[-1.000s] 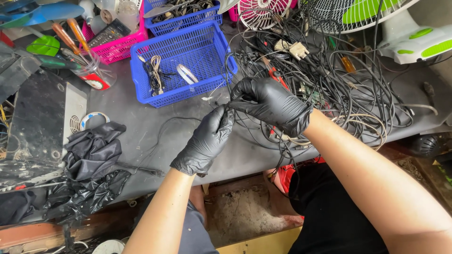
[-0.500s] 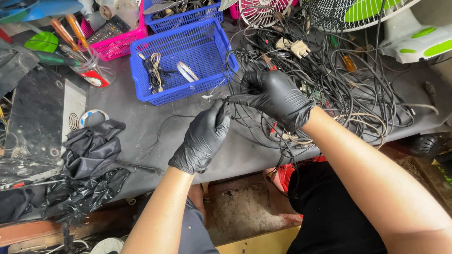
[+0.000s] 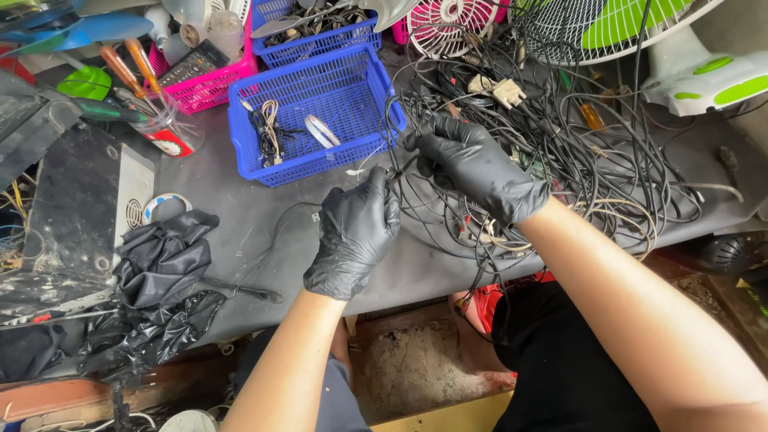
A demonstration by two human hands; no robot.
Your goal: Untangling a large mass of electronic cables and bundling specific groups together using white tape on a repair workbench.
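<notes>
Two black-gloved hands meet just in front of the blue basket (image 3: pixel 320 120) on the grey table (image 3: pixel 240 232). Left hand (image 3: pixel 356 232) pinches a thin black cable (image 3: pixel 280 224) with fingers closed; right hand (image 3: pixel 472 164) clamps the same cable near the basket's right corner, beside the tangled wire heap (image 3: pixel 576 160).

— What sits on the grey table (image 3: pixel 240 224) away from the work?

— A blue basket (image 3: pixel 320 112) with small coiled cords stands at the middle back, a pink basket (image 3: pixel 210 84) just left of it. Screwdrivers (image 3: pixel 132 68) stand in a clear jar (image 3: pixel 164 128).

— And further out?

— Crumpled black plastic (image 3: pixel 160 264) lies front left, beside a dark metal case (image 3: pixel 76 208). A white-and-green fan (image 3: pixel 640 40) stands back right, a small pink fan (image 3: pixel 452 20) beside it.
</notes>
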